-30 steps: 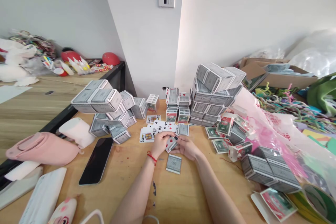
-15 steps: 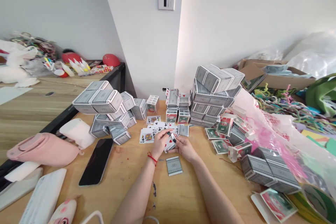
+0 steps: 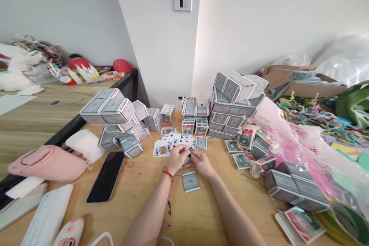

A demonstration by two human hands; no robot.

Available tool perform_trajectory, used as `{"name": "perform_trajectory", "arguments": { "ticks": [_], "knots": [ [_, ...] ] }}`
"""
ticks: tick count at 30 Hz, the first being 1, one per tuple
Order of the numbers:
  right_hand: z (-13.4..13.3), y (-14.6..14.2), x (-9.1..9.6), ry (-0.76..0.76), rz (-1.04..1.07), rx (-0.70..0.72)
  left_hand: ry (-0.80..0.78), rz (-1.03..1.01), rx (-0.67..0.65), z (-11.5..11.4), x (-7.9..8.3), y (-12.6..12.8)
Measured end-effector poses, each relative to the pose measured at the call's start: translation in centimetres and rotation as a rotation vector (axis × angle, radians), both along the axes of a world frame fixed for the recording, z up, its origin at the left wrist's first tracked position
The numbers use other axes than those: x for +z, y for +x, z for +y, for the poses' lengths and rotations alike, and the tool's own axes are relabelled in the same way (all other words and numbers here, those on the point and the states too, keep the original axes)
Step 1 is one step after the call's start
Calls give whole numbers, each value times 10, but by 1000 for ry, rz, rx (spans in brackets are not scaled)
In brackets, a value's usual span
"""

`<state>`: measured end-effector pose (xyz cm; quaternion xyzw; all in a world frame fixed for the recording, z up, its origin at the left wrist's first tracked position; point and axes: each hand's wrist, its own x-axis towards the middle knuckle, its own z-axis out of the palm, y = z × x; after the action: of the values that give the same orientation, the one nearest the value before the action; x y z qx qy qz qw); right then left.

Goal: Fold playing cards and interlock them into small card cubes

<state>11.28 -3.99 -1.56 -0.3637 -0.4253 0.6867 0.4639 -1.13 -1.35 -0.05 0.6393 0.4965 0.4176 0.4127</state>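
My left hand (image 3: 175, 159), with a red string at the wrist, and my right hand (image 3: 201, 162) meet over the wooden table (image 3: 201, 215). Both are closed on a small batch of playing cards (image 3: 186, 153) held between them. Just beyond the hands lies a spread of face-up cards (image 3: 170, 143). A face-down deck (image 3: 190, 182) with a grey patterned back lies on the table right below my hands.
Piles of grey card boxes stand at the left (image 3: 115, 117) and the back right (image 3: 235, 102), with more boxes (image 3: 294, 186) at the right. A black phone (image 3: 106, 177), a pink pouch (image 3: 47, 163) and white items lie left. Pink plastic (image 3: 291, 142) and craft clutter fill the right.
The card that my left hand had lifted a half second ago has come down onto the held batch. Both hands have drawn slightly closer together.
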Motion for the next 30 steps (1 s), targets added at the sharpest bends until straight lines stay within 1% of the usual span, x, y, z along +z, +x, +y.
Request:
{"name": "perform_trajectory", "arguments": {
  "ticks": [6,13,15,19,23,27,30],
  "knots": [
    [0,1,4,-14,2,-7,-44,-37,-5,1,-3,0],
    [-2,-1,4,-8,-31,-72,-59,-87,-27,1,-3,2],
    [-2,-1,2,1,-64,-98,-58,-93,-33,1,-3,2],
    [-1,1,1,13,-196,-158,-62,-92,-55,2,-1,1],
    [-1,2,0,27,-260,-178,-76,-98,-93,3,2,0],
    [0,3,-1,76,-323,-234,-97,-132,-121,2,6,1],
    [1,4,1,144,-390,-299,-136,-167,-119,0,7,2]
  ]
}}
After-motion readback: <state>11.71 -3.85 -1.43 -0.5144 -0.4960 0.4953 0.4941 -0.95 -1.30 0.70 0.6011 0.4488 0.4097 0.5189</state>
